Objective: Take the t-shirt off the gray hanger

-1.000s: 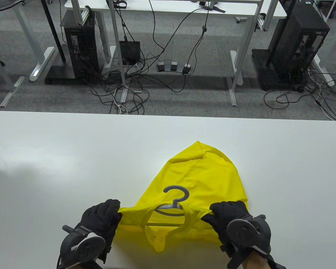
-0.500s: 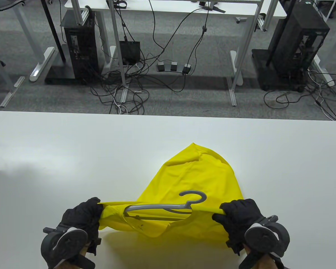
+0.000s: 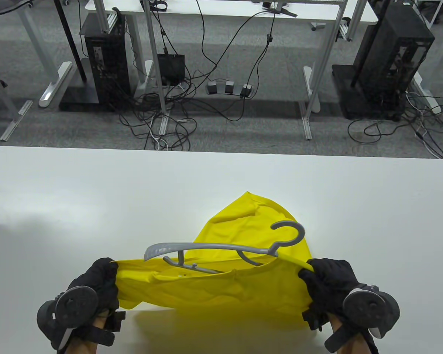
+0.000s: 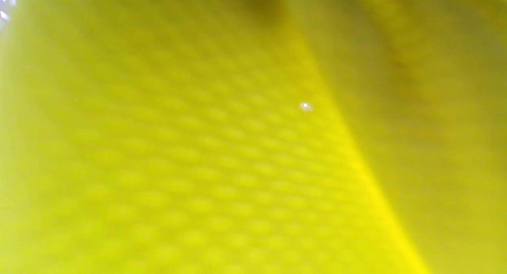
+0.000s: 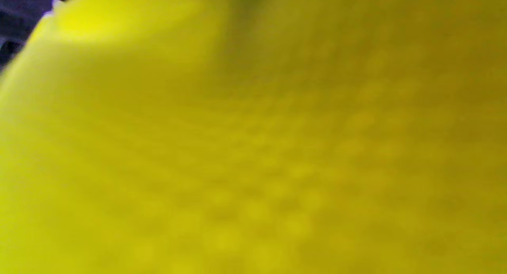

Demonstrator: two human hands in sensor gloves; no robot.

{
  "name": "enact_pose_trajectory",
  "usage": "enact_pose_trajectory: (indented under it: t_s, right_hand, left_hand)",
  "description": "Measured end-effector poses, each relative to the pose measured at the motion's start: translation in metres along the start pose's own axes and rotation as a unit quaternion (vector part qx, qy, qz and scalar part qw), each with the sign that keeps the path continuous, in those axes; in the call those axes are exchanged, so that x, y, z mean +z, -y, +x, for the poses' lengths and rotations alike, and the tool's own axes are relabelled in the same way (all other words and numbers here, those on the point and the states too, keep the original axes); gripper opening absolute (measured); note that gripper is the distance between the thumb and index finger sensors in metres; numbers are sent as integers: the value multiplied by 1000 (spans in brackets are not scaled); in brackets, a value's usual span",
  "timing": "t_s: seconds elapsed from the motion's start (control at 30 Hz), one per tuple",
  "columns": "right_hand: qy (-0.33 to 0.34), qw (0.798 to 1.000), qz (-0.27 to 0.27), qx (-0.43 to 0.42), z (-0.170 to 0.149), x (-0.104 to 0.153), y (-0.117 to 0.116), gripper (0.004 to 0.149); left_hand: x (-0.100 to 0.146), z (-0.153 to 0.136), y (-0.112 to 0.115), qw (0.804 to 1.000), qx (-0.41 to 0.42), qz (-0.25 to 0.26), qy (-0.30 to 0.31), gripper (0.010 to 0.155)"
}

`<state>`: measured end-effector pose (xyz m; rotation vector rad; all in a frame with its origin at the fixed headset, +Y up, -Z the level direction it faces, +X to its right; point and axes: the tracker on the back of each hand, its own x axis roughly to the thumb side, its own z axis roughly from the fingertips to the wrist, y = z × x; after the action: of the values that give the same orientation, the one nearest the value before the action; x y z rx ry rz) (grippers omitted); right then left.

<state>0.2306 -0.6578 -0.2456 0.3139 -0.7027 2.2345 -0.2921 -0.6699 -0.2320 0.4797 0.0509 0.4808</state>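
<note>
Both hands clench the yellow t-shirt (image 3: 221, 287) taut at the table's (image 3: 59, 191) six o'clock — left hand (image 3: 96, 284) at nine, right hand (image 3: 330, 284) at three — with the gray hanger (image 3: 214, 249) half out, hook toward two.

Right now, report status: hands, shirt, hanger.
Left hand and right hand grip yellow t-shirt, stretched between them. Gray hanger partly out, one end inside the fabric. Nothing else in the way.

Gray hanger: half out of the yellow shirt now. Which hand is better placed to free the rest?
Right, probably. The gray hanger has its left arm out, while its right arm stays under the t-shirt edge that the right hand grips.
</note>
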Motion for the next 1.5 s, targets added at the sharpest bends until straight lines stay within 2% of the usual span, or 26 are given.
enact_pose_trajectory:
  t_s: [0.1, 0.17, 0.2, 0.23, 0.4, 0.5, 0.67, 0.77, 0.9, 1.0, 1.1, 1.17, 1.2, 1.33, 1.43, 1.5]
  right_hand:
    - [8, 1000, -12, 26, 5, 2, -4, 48]
    - [4, 1000, -24, 15, 12, 2, -4, 48]
    - [1, 1000, -26, 10, 14, 3, -6, 48]
    - [1, 1000, -19, 16, 17, 3, -8, 48]
    - [27, 996, 29, 85, 22, 5, -24, 48]
    - [24, 993, 45, 110, 23, 5, -29, 48]
    - [20, 990, 59, 128, 24, 5, -32, 48]
    - [21, 985, 75, 151, 25, 5, -37, 49]
    - [41, 981, 96, 166, 32, 6, -44, 50]
    - [65, 977, 102, 177, 43, 8, -48, 53]
    - [91, 973, 102, 185, 56, 11, -52, 54]
    - [114, 971, 106, 182, 66, 14, -55, 54]
    - [122, 970, 107, 179, 69, 16, -56, 54]
    - [148, 965, 102, 190, 81, 21, -61, 56]
    - [140, 970, 86, 179, 81, 21, -59, 61]
    - [138, 973, 79, 168, 81, 21, -57, 59]
  left_hand:
    - [5, 9, 10, 998, -55, -29, 28, 47]
    - [12, 28, 21, 988, -84, -60, 114, 47]
    - [14, 35, 23, 985, -86, -64, 132, 47]
    - [19, 47, 27, 980, -82, -71, 168, 47]
    - [34, 81, 37, 957, -108, -88, 256, 52]
    - [39, 83, 33, 954, -95, -77, 274, 61]
    - [43, 78, 21, 946, -62, -14, 318, 60]
    - [47, 78, 18, 933, -60, 25, 353, 63]
    - [48, 83, 24, 932, -108, 23, 344, 74]
    - [43, 82, 29, 945, -147, 8, 292, 80]
    - [37, 75, 35, 958, -143, -40, 246, 81]
    - [32, 68, 41, 961, -133, -89, 225, 78]
    - [32, 66, 42, 962, -130, -94, 220, 75]
    - [29, 61, 41, 966, -125, -79, 213, 58]
    - [29, 61, 38, 966, -142, -56, 209, 55]
    - [30, 63, 36, 967, -144, -34, 210, 54]
